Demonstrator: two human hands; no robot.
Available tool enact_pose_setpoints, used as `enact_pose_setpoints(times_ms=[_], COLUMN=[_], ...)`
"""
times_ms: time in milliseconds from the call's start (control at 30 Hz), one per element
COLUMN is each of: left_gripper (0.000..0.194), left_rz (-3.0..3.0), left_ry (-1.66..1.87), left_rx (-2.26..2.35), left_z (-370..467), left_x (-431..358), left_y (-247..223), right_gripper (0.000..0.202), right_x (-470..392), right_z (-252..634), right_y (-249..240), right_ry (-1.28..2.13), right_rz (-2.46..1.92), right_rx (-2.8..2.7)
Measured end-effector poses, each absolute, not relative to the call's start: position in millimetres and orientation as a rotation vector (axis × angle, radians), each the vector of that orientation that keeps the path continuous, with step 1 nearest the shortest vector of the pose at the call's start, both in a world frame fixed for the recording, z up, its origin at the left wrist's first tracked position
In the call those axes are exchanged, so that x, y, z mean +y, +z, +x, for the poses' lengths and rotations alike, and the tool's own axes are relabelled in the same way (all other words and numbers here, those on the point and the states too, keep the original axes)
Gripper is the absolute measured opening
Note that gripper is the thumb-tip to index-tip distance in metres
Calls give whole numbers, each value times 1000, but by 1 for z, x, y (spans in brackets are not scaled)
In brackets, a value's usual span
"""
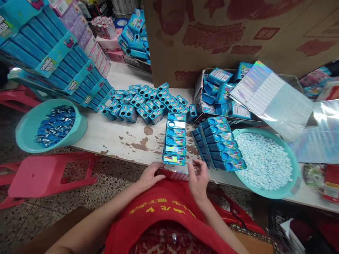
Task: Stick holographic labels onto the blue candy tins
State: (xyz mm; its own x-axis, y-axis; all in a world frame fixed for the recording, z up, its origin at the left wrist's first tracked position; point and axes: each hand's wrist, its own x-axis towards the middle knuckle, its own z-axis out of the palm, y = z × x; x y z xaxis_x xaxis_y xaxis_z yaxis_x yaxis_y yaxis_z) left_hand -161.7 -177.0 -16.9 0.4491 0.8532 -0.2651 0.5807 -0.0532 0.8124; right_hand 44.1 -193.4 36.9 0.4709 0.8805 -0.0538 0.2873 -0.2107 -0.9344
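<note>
A single row of blue "Caramelo Macizo" boxes stands upright at the table's front edge, their tops with round recesses facing up. My left hand rests at the near left corner of this row, fingers stretched out and holding nothing visible. By the near right corner is my right hand, its fingers loosely bent and the thumb apart from them. I see nothing between them. To its right, another group of filled-looking blue boxes leans in a tilted display tray. Many loose blue boxes with dark round holes stand behind.
A turquoise basin of blue-and-silver wrapped pieces sits left; another basin holds small pale pieces at right. Stacked blue display boxes rise at far left. A large carton stands behind. Shiny sticker sheets overlap a box of blue packs.
</note>
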Motion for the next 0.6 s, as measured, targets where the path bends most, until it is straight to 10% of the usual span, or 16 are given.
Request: enact_pose_setpoints(times_ms=[600], left_gripper=[35], left_rz=[1487], left_ry=[117], left_rx=[1250], left_z=[-135], left_x=[-147], left_y=[-34], right_gripper=[42], right_x=[-222], right_z=[33], right_y=[-41], right_ry=[368], right_rz=[-1652], right_rx=[-2371])
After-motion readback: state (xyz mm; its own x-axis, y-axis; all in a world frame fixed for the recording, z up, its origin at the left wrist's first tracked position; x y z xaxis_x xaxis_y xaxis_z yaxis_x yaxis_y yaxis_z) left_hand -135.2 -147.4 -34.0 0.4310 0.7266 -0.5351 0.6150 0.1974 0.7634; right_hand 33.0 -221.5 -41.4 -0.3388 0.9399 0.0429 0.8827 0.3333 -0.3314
